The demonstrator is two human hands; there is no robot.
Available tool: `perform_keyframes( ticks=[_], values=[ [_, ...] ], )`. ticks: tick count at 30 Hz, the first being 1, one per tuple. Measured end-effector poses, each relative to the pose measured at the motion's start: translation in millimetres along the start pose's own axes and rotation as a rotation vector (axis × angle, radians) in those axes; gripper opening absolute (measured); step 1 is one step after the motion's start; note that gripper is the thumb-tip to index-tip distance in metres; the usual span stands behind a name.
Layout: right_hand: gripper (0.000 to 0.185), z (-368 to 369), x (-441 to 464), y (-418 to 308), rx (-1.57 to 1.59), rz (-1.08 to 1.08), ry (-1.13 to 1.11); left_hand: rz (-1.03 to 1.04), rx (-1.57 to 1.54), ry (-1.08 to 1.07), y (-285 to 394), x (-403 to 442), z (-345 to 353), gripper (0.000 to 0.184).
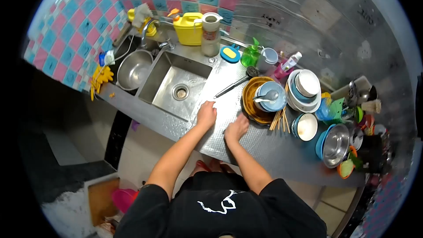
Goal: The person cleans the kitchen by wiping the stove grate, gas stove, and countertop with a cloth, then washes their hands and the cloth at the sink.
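My left hand [206,114] rests low over the counter at the right side of the sink, fingers curled in, with nothing showing in them. Closed as well, my right hand [237,128] is beside a stack of brown bowls [249,98]; its fingertips are turned away, so what they hold, if anything, is hidden. On that stack sit light-blue bowls [278,101] with a grey-blue spoon [271,95] on top. Several wooden chopsticks [279,120] lean at its right side. Beyond my left hand lies a long-handled scrub brush [232,87], its dark head against the brown bowls.
Left of my hands is the sink basin [161,81], with a metal pot [133,70] farther left. Along the wall stand a yellow jug [188,29], a pitcher [211,37] and a green pump bottle [250,53]. White bowls [307,83] and a steel basin [335,145] crowd the right.
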State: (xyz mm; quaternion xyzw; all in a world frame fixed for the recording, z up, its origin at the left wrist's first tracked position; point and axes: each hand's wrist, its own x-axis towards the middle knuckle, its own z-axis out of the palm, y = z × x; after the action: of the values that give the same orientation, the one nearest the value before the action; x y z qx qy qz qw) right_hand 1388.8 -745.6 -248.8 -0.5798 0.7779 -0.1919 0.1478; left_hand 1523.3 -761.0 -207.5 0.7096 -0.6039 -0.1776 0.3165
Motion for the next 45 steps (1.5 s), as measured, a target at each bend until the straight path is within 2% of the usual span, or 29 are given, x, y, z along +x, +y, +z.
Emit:
perform_keyframes(
  ticks=[2,3,6,8,10,12,14,16,20,23,24,26,29,34,36,38,40,42,44,45],
  values=[
    [0.057,1,-14,-5,-0.045,-0.276,-0.044,0.017,0.086,-0.026,9,27,16,0.031],
    [0.061,-2,-17,-7,0.025,-0.281,-0.114,0.05,0.129,-0.029,12,40,24,0.03],
    [0.052,2,-18,-20,0.052,-0.157,-0.031,0.088,0.252,-0.097,15,67,35,0.027],
    [0.054,10,-13,-34,0.017,-0.091,-0.01,0.064,0.32,-0.159,11,73,35,0.025],
    [0.057,18,4,-57,0.006,0.043,0.028,0.054,0.214,-0.153,6,84,29,0.023],
    [0.058,28,30,-83,0.012,0.065,0.05,0.095,0.142,-0.127,1,98,14,0.022],
    [0.059,38,61,-107,0.078,0.097,0.115,0.125,0.121,-0.252,10,110,-18,0.02],
    [0.059,47,100,-130,0.068,0.221,0.141,0.144,0.058,-0.256,3,125,-36,0.022],
    [0.05,67,153,-138,-0.004,0.134,0.29,0.224,-0.026,-0.186,-19,144,-79,0.022],
    [0.038,60,133,-124,0.078,-0.18,0.157,0.222,-0.063,-0.175,-41,150,-109,0.023],
    [0.037,66,123,-116,0.153,-0.366,0.214,0.195,-0.061,-0.175,-49,150,-117,0.024],
    [0.039,68,90,-104,0.324,-0.497,0.011,0.21,-0.098,-0.173,-65,150,-127,0.023],
    [0.041,52,76,-99,0.5,-0.354,-0.261,0.125,-0.143,-0.222,-84,145,-143,0.024],
    [0.043,67,160,-130,0.492,-0.338,0.145,0.152,-0.115,-0.161,-107,137,-145,0.022],
    [0.035,73,154,-146,0.308,-0.441,0.149,0.081,-0.134,-0.222,-108,133,-146,0.023],
    [0.03,71,130,-140,0.346,-0.465,-0.058,0.076,-0.115,-0.25,-110,129,-145,0.022],
    [0.026,65,83,-126,0.486,-0.529,-0.171,0.066,-0.123,-0.271,-110,122,-138,0.022],
    [0.027,54,24,-115,0.444,-0.543,-0.196,0.106,-0.116,-0.274,-112,117,-130,0.022],
    [0.028,40,-12,-99,0.523,-0.488,-0.301,0.103,-0.08,-0.306,-103,114,-121,0.022],
    [0.031,33,-18,-89,0.587,-0.367,-0.35,0.096,-0.033,-0.334,-99,111,-117,0.022]
  ],
)
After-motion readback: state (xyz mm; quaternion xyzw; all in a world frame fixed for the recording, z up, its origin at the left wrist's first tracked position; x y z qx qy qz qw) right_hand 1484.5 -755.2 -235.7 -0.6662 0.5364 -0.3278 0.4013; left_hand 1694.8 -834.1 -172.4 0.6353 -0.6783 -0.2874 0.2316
